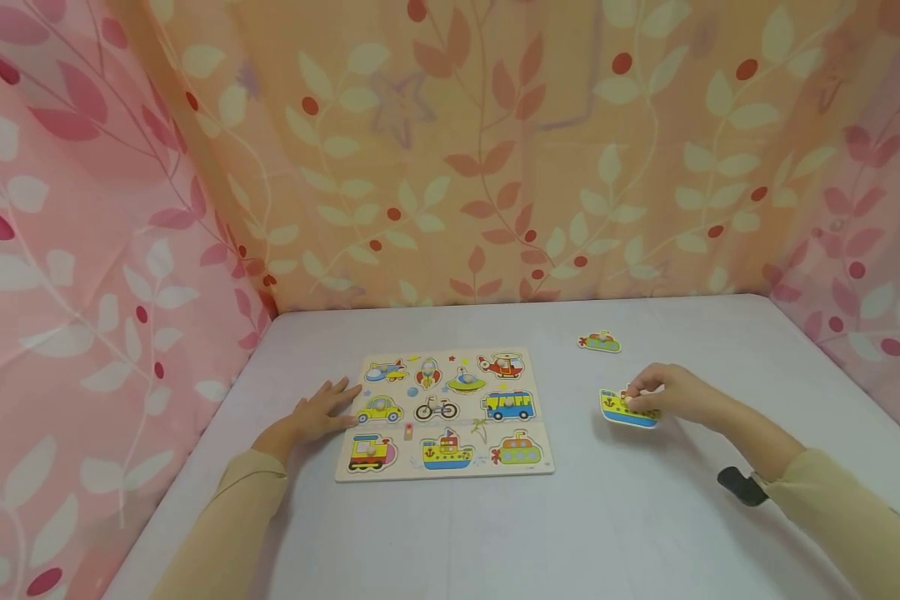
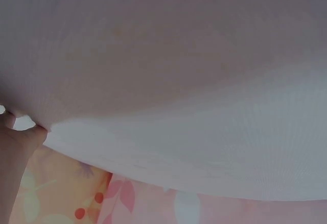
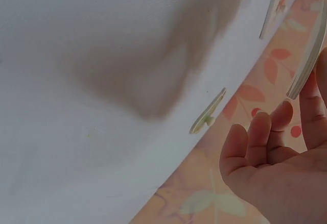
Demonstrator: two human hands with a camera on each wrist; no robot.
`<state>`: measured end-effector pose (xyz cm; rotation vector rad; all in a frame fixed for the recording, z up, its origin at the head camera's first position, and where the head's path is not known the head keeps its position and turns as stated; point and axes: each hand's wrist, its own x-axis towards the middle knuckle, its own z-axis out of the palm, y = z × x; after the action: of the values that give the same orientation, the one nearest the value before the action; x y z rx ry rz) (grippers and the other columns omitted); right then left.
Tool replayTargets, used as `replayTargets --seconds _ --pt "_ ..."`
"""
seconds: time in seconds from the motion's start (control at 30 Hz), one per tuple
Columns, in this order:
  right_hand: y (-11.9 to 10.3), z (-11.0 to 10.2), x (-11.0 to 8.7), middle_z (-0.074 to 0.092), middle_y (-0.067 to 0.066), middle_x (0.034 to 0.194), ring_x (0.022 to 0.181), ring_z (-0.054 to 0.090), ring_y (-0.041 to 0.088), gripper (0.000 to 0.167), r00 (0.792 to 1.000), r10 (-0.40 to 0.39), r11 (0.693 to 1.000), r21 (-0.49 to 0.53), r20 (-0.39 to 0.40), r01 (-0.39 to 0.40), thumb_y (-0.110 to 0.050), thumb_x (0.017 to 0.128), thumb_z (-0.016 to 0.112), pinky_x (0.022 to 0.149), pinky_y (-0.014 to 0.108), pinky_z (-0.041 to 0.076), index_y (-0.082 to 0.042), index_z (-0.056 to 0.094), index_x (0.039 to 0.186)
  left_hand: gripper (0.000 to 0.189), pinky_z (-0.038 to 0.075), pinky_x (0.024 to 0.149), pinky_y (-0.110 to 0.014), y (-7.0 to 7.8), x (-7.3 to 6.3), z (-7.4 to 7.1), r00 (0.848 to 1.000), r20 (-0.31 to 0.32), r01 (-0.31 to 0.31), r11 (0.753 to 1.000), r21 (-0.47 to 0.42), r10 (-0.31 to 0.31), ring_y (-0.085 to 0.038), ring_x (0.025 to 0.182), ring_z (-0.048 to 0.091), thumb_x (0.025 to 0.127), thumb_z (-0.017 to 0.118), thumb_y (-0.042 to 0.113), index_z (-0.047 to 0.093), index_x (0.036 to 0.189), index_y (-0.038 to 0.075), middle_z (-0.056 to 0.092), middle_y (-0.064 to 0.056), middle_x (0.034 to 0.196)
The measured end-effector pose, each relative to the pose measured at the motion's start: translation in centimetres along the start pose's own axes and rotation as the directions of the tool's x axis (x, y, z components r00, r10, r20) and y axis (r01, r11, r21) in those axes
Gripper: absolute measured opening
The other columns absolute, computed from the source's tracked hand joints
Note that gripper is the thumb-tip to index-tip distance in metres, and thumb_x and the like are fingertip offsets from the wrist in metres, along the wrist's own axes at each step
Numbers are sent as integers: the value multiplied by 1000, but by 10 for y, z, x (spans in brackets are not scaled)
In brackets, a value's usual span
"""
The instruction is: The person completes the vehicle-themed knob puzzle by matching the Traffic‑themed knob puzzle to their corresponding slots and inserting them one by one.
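A wooden puzzle board (image 1: pixel 480 476) with colourful vehicle pictures lies flat on the table. My left hand (image 1: pixel 317 414) rests at its left edge, fingers spread and touching the board's side. My right hand (image 1: pixel 678 392), right of the board, pinches a yellow and blue ship puzzle piece (image 1: pixel 613 407), held above the tabletop. From the right wrist the ship piece (image 3: pixel 308 60) shows edge-on, partly cut off, beside the curled fingers (image 3: pixel 258 134). Beyond that hand a green submarine puzzle piece (image 1: pixel 602 342) lies on the table with its knob up.
White cloth covers the table (image 1: pixel 495 542). Floral curtains stand at the back (image 1: pixel 435 167) and on both sides. A dark strap end (image 1: pixel 742 487) hangs by the right sleeve (image 1: pixel 840 508).
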<state>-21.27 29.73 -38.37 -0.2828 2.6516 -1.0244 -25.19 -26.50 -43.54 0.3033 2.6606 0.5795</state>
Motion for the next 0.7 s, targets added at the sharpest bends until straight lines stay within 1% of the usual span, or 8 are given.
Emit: replayTargets --seconds 0.2,0.43,0.7 --pt "-6 6 5 60 7 97 98 50 29 22 999 -50 998 28 -18 51 -21 87 73 74 33 41 -3 68 98 77 -3 108 -70 1 -2 -1 1000 -1 -8 1000 1 8 -45 145 -4 93 58 48 27 154 13 10 -20 160" --pt "-23 13 9 60 8 99 99 49 29 25 1000 -16 1000 20 3 16 -26 87 73 75 35 44 -5 69 99 78 -3 108 -69 1 -2 -1 1000 2 -1 1000 -4 1 -43 145 -5 93 58 48 26 154 14 9 -19 161" --pt "-36 26 18 62 6 98 99 49 28 19 998 -58 998 35 6 58 -22 85 76 76 35 42 -6 71 94 78 -4 108 -69 0 -1 -1 1000 0 -3 1000 -15 3 -44 145 -5 92 60 48 26 154 14 9 -19 161"
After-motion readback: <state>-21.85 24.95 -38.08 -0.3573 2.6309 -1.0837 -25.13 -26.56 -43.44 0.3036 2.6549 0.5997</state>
